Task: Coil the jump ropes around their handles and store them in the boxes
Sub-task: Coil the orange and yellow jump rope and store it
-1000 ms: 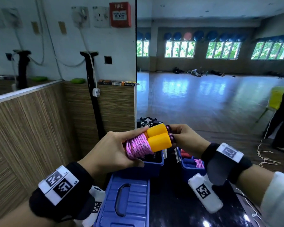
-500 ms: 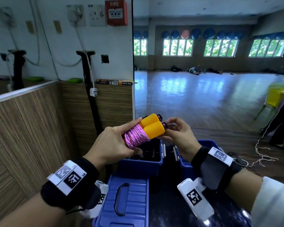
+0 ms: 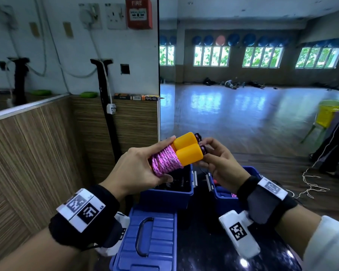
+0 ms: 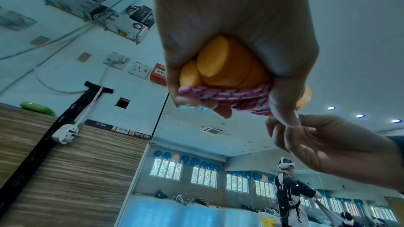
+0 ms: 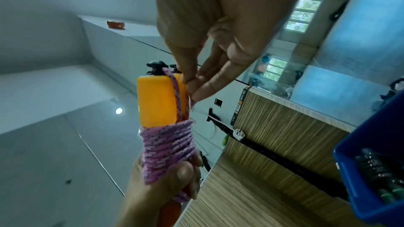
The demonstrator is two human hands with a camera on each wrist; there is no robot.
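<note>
Before a mirrored studio wall, we hold the jump rope [image 3: 165,160], its pink cord coiled round the paired orange handles [image 3: 186,151], above the open blue box [image 3: 167,196] at the dark bench's far edge. Our left hand [image 3: 137,171] clasps the coil; our right hand [image 3: 221,163] pinches the loose end. We should tuck it snugly, keeping tension.

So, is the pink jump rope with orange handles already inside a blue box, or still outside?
Outside. The pink jump rope with orange handles, coiled, is held by the left hand above the open blue plastic box.
</note>
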